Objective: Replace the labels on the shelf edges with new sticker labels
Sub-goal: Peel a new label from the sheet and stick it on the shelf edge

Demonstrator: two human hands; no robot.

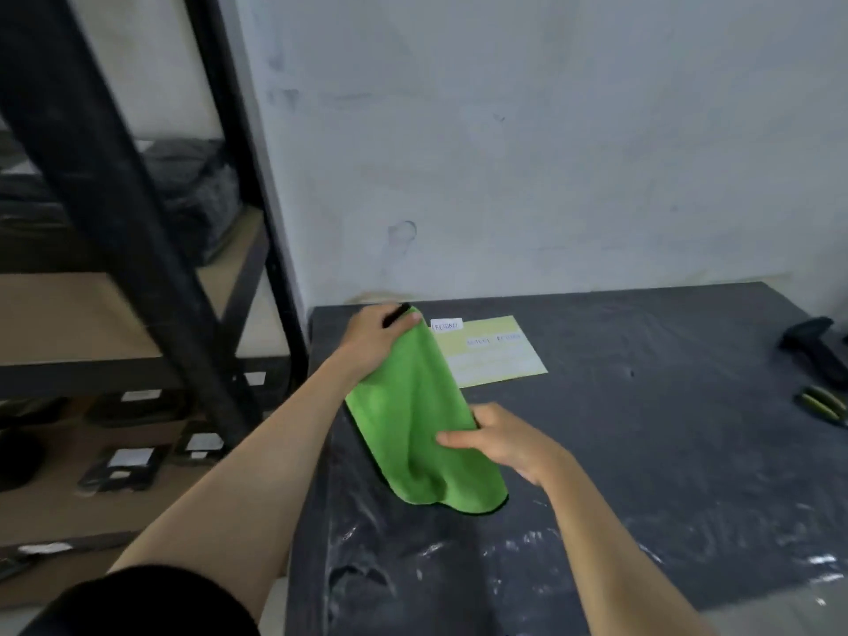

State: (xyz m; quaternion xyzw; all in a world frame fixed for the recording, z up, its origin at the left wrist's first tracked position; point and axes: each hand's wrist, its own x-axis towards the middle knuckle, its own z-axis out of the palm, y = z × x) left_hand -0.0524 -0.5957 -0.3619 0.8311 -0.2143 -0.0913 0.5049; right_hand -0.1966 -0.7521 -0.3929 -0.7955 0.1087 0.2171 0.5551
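By the worktop's (642, 452) far-left corner, left hand (371, 337) and right hand (500, 440) gripped the green cloth (413, 420); label sheet (495, 355) lay just beyond, nearer the left.

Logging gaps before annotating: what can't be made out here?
Head view only.
- Sheet: writing blurred; cloth covers its left edge.
- Black stick in left hand: fingers hide most of it.
- Green-handled tool: cut off by right edge.
- Shelf labels: too small and blurred to read.
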